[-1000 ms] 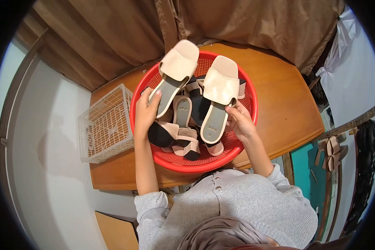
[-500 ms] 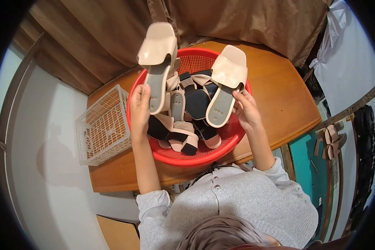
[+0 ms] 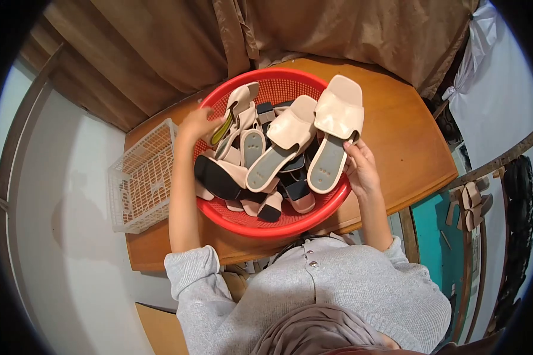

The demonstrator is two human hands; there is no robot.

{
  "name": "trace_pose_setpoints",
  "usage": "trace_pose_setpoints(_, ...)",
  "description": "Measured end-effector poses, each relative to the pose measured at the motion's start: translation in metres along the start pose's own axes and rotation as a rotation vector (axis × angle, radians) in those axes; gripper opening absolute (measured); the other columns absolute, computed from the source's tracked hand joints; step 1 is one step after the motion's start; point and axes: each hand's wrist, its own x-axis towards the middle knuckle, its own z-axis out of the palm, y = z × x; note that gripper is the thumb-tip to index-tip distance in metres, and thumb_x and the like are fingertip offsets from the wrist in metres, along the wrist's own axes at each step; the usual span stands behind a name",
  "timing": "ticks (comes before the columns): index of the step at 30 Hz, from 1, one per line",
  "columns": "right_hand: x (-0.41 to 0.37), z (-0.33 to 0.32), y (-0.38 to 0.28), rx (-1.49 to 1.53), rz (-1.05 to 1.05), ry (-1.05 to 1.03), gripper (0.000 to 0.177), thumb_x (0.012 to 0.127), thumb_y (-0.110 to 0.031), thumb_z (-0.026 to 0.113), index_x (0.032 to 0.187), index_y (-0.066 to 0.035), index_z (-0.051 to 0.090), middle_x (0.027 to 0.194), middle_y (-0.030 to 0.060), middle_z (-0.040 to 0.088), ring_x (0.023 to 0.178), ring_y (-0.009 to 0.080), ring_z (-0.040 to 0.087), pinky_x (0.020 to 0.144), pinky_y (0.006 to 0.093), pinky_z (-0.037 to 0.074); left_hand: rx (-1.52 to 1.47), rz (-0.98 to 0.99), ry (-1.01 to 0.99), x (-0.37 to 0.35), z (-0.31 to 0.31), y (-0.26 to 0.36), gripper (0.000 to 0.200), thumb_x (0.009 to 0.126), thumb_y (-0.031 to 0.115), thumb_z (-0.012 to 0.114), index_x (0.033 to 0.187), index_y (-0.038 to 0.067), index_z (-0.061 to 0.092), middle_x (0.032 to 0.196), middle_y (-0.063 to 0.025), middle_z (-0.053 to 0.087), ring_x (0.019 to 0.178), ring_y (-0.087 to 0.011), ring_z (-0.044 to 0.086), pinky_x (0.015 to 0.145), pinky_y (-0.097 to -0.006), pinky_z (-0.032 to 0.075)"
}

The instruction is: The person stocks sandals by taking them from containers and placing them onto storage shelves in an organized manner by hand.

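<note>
My right hand (image 3: 363,168) grips a cream slide sandal (image 3: 340,112) by its side, holding it sole-down over the right part of a red plastic basket (image 3: 243,228). Beside it, a matching cream sandal (image 3: 293,124) lies on the pile in the basket. My left hand (image 3: 200,124) is at the basket's left rim with fingers stretched toward a sandal with a yellow-green insole (image 3: 222,130); the fingertips are partly blurred. Several other beige heeled sandals lie jumbled in the basket, one with its black sole (image 3: 219,177) turned up.
A white plastic crate (image 3: 145,180) stands left of the basket on the wooden table (image 3: 405,136). Brown curtains (image 3: 349,35) hang behind it. On the right, beige sandals (image 3: 471,204) hang on a rack over a teal surface (image 3: 435,231).
My left hand has let go of one cream sandal, now lying on the pile, and moved to the left rim. My right hand has shifted slightly right and nearer me with its sandal.
</note>
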Motion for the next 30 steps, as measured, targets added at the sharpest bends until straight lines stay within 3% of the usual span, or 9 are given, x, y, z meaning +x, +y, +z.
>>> trace_pose_setpoints(2,0.001,-0.001,-0.002,0.001,0.009,-0.013,0.034,0.088,-0.013,0.055,0.119,-0.007,0.044,0.104,0.0059,0.060,0.089,0.0138,0.062,0.076,0.0305,0.052,0.059,0.030,-0.459,0.006,-0.001,-0.002,0.069,0.071,0.057,0.064,0.109,0.000,0.061,0.105,-0.0221,0.061,0.098,-0.0289,0.061,0.084,-0.0353,0.047)
trace_pose_setpoints(4,0.000,-0.006,-0.002,-0.010,0.005,-0.013,0.035,0.088,-0.013,0.055,0.120,-0.007,0.043,0.105,0.0066,0.060,0.090,0.0144,0.062,0.077,0.0317,0.052,0.021,-0.004,-0.551,-0.015,-0.020,0.029,0.067,0.071,0.057,0.065,0.106,0.000,0.063,0.107,-0.0207,0.061,0.100,-0.0292,0.059,0.088,-0.0350,0.044)
trace_pose_setpoints(6,-0.003,-0.002,-0.002,-0.003,0.019,0.004,0.038,0.087,-0.013,0.055,0.122,-0.006,0.042,0.106,0.0073,0.059,0.091,0.0154,0.062,0.078,0.0329,0.052,0.225,-0.224,-0.768,-0.036,-0.027,0.049,0.067,0.072,0.061,0.060,0.100,0.000,0.065,0.109,-0.0216,0.060,0.097,-0.0304,0.060,0.085,-0.0367,0.046)
trace_pose_setpoints(8,-0.004,0.003,-0.001,-0.040,-0.018,0.014,0.040,0.088,-0.013,0.055,0.123,-0.006,0.039,0.108,0.0078,0.059,0.093,0.0167,0.061,0.079,0.0345,0.052,0.341,-0.291,-0.552,-0.076,-0.018,0.059,0.067,0.072,0.062,0.058,0.093,-0.001,0.066,0.105,-0.0203,0.061,0.090,-0.0319,0.062,0.082,-0.0374,0.047)
trace_pose_setpoints(10,-0.004,0.007,0.001,-0.045,-0.003,-0.001,0.041,0.087,-0.013,0.055,0.124,-0.005,0.038,0.109,0.0084,0.058,0.094,0.0173,0.061,0.080,0.0356,0.052,0.279,-0.270,-0.084,-0.122,0.025,0.060,0.057,0.075,0.044,0.065,0.103,-0.005,0.057,0.120,-0.0194,0.047,0.113,-0.0413,0.043,0.087,-0.0479,0.044)
trace_pose_setpoints(13,0.000,0.010,0.006,-0.101,-0.041,-0.016,0.043,0.087,-0.013,0.057,0.124,-0.004,0.037,0.110,0.0099,0.056,0.097,0.0173,0.059,0.080,0.0359,0.052,0.104,-0.240,0.415,-0.146,0.048,0.067,0.041,0.072,0.025,0.067,0.095,-0.006,0.055,0.115,-0.0185,0.048,0.111,-0.0409,0.040,0.092,-0.0473,0.039)
trace_pose_setpoints(21,-0.001,0.007,0.005,-0.053,-0.036,-0.028,0.041,0.087,-0.012,0.056,0.122,-0.004,0.038,0.109,0.0099,0.057,0.095,0.0180,0.060,0.079,0.0359,0.052,-0.462,-0.265,0.621,-0.177,0.028,0.051,0.021,0.065,0.005,0.067,0.059,-0.001,0.047,0.106,-0.0182,0.053,0.101,-0.0313,0.051,0.088,-0.0397,0.039)
trace_pose_setpoints(24,0.000,0.006,0.004,-0.049,-0.022,-0.022,0.039,0.087,-0.012,0.055,0.122,-0.004,0.039,0.108,0.0097,0.058,0.095,0.0185,0.061,0.079,0.0366,0.052,-0.414,-0.077,0.697,-0.181,0.020,0.051,0.020,0.065,0.006,0.067,0.060,0.000,0.049,0.114,-0.0179,0.053,0.107,-0.0320,0.050,0.091,-0.0407,0.038)
trace_pose_setpoints(30,-0.001,0.007,0.003,-0.044,-0.016,-0.025,0.040,0.087,-0.013,0.055,0.122,-0.004,0.038,0.108,0.0096,0.058,0.095,0.0190,0.061,0.080,0.0375,0.052,-0.429,-0.073,0.619,-0.184,0.013,0.052,0.021,0.067,0.007,0.069,0.060,0.001,0.051,0.122,-0.0168,0.049,0.110,-0.0299,0.049,0.092,-0.0409,0.038)
